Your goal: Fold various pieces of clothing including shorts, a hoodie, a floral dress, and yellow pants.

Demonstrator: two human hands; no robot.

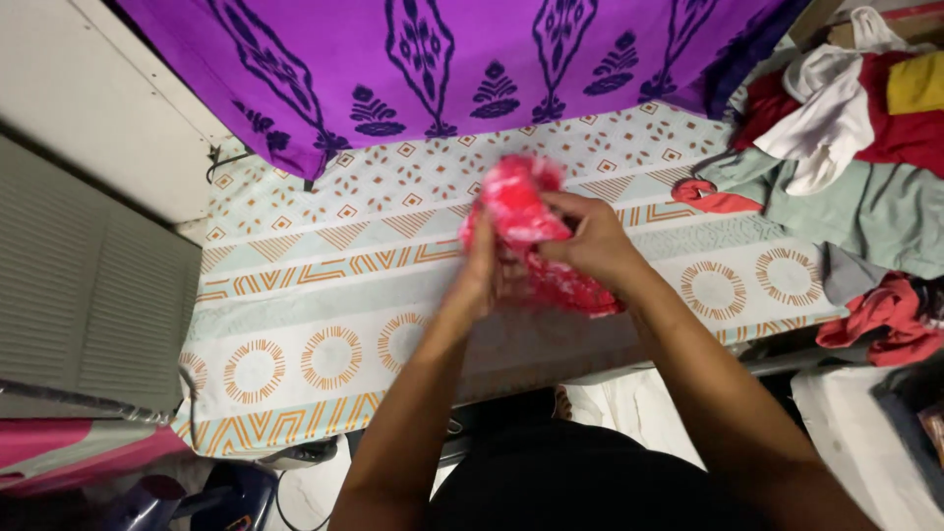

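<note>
Your dark-clothed lap filled the bottom of the view, and both bare forearms rose from it toward the middle of the board. Your left hand (479, 270) stood edge-on against the near left side of a red and white mottled garment (531, 231), its fingers pressed into the cloth; how far they curled round it could not be made out, since the bundle hid them. Your right hand (590, 241) lay over the right side of the same garment, fingers bent and closed on a fold of it, thumb toward the top. You held the garment bunched between the two hands, part of it lifted in a soft lump above them and part trailing down to the right, where it touched the ironing board cover (324, 285).

That cover was pale, printed with orange sunburst circles, chevrons and small diamonds in bands, and it ran across the frame from lower left to right. Behind it hung a purple cloth (442, 59) with dark blue diamond figures, its lower edge draped onto the far side of the board. To your right lay a heap of clothes (846, 128): white, red, yellow and grey-green pieces piled together, with a small red item (713, 197) at the heap's near edge, on the board. More red cloth (885, 320) lay lower on the right. At left stood a white slatted panel (79, 295).
</note>
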